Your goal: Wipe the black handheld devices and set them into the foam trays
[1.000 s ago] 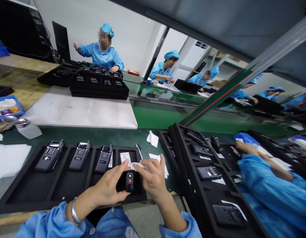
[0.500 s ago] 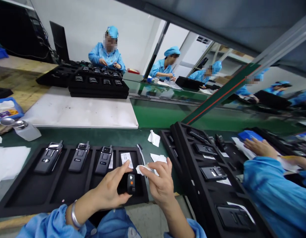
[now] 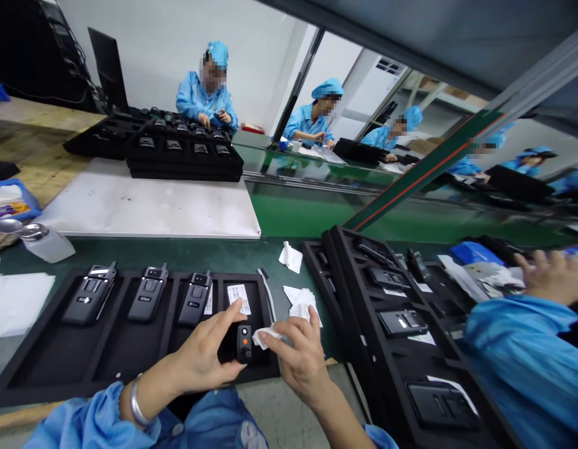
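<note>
My left hand (image 3: 207,352) grips a black handheld radio (image 3: 244,344) whose narrow side, with an orange button, faces me. Pinched in my right hand (image 3: 298,349) is a crumpled white wipe (image 3: 265,337), close beside the radio; I cannot tell if they touch. Both hands are over the right end of a black foam tray (image 3: 132,346). Three more radios lie in its compartments: one on the left (image 3: 89,296), one in the middle (image 3: 148,294) and one nearest my left hand (image 3: 195,299). A white printed label (image 3: 239,298) lies in the rightmost compartment.
Stacked foam trays (image 3: 386,368) with more devices stand at right, beside a co-worker's arm (image 3: 522,330). Crumpled wipes (image 3: 291,257) lie behind my right hand. A pump bottle (image 3: 48,243) and white sheets (image 3: 17,302) are at left. Several co-workers sit beyond the bench.
The wipe in my right hand has come down and left toward the radio, which has shifted slightly left. On the right, the co-worker's hand has moved farther right.
</note>
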The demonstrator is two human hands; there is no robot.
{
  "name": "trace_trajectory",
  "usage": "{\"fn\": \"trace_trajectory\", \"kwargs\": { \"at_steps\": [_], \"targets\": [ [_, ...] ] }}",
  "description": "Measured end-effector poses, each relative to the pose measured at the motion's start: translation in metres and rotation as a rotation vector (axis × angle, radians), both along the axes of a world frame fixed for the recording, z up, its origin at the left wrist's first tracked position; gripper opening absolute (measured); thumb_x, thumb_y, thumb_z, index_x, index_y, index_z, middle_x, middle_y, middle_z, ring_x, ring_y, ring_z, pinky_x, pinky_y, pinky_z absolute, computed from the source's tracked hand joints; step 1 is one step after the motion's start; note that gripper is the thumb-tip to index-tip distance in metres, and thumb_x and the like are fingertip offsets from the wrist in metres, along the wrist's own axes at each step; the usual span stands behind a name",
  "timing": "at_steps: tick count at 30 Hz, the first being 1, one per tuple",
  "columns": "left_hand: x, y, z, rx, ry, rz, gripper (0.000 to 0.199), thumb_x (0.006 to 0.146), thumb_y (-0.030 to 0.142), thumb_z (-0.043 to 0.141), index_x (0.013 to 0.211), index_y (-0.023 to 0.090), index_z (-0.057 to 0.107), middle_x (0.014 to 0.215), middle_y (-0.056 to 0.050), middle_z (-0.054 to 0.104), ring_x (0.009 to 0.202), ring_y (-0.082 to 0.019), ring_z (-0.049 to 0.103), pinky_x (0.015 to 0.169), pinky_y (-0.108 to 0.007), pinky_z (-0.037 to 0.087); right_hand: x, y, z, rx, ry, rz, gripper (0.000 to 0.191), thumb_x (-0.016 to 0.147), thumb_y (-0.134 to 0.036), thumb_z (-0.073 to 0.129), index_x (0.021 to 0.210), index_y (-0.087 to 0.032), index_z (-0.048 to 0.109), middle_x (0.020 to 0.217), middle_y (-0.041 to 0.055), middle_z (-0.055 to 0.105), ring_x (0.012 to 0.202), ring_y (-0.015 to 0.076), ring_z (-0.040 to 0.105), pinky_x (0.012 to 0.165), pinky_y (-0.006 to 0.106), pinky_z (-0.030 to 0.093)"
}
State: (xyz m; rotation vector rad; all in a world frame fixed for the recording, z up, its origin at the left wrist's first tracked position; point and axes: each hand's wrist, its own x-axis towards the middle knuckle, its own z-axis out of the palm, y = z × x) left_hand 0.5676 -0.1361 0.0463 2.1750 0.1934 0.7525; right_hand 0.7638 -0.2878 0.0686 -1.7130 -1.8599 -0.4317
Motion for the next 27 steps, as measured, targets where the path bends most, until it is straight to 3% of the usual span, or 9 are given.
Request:
{"fn": "trace_trajectory", "kwargs": {
  "at_steps": [4, 9, 16, 20, 24, 27],
  "targets": [
    [0.001, 0.000, 0.000, 0.029, -0.016, -0.017, 0.100, 0.078, 0.014, 0.066, 0.158, 0.023, 0.008, 0.131, -0.013, 0.061, 0.118, -0.027, 0.063, 0.101, -0.043, 0.054, -0.014, 0.011, 0.011, 0.098, 0.114, -0.041, 0.049, 0.086, -0.007, 0.050, 0.119, -0.039, 0.068, 0.095, 0.0006, 0.066, 0.092, 0.0190, 0.056, 0.115, 0.065, 0.019],
    [-0.003, 0.000, -0.001, 0.055, -0.020, -0.001, 0.100, 0.076, 0.011, 0.065, 0.159, 0.022, 0.009, 0.134, -0.014, 0.060, 0.119, -0.028, 0.062, 0.100, -0.042, 0.055, -0.022, 0.022, 0.014, 0.005, 0.040, 0.093, 0.045, 0.087, -0.007, 0.051, 0.114, -0.038, 0.069, 0.094, -0.0020, 0.068, 0.089, 0.0179, 0.055, 0.117, 0.064, 0.012],
    [0.000, -0.001, -0.001, 0.015, -0.007, 0.019, 0.100, 0.076, 0.011, 0.066, 0.158, 0.023, 0.010, 0.131, -0.013, 0.062, 0.117, -0.027, 0.063, 0.101, -0.041, 0.054, -0.007, 0.008, 0.008, 0.082, 0.061, -0.071, 0.049, 0.086, -0.006, 0.050, 0.116, -0.039, 0.069, 0.094, 0.0002, 0.066, 0.090, 0.0187, 0.056, 0.115, 0.063, 0.017],
    [-0.001, 0.000, -0.003, 0.050, -0.018, 0.009, 0.098, 0.078, 0.012, 0.064, 0.158, 0.024, 0.009, 0.136, -0.013, 0.058, 0.121, -0.027, 0.060, 0.102, -0.042, 0.054, -0.019, 0.025, 0.012, 0.033, 0.047, 0.037, 0.044, 0.088, -0.010, 0.050, 0.114, -0.039, 0.070, 0.094, -0.0011, 0.068, 0.089, 0.0196, 0.055, 0.115, 0.066, 0.010],
    [0.002, 0.002, -0.001, 0.005, 0.027, 0.062, 0.100, 0.077, 0.015, 0.066, 0.158, 0.026, 0.008, 0.132, -0.011, 0.059, 0.118, -0.026, 0.062, 0.100, -0.040, 0.054, -0.001, 0.027, -0.007, 0.037, 0.059, -0.147, 0.039, 0.091, -0.008, 0.048, 0.107, -0.035, 0.072, 0.095, 0.0014, 0.068, 0.091, 0.0204, 0.056, 0.111, 0.063, 0.019],
    [0.024, 0.008, 0.008, -0.035, 0.129, 0.246, 0.103, 0.076, 0.020, 0.068, 0.158, 0.025, 0.006, 0.129, -0.012, 0.060, 0.113, -0.028, 0.063, 0.095, -0.042, 0.054, 0.013, 0.008, -0.037, 0.060, 0.162, -0.251, 0.038, 0.093, -0.010, 0.047, 0.111, -0.031, 0.071, 0.092, 0.0020, 0.065, 0.087, 0.0186, 0.060, 0.107, 0.055, 0.030]
  ]
}}
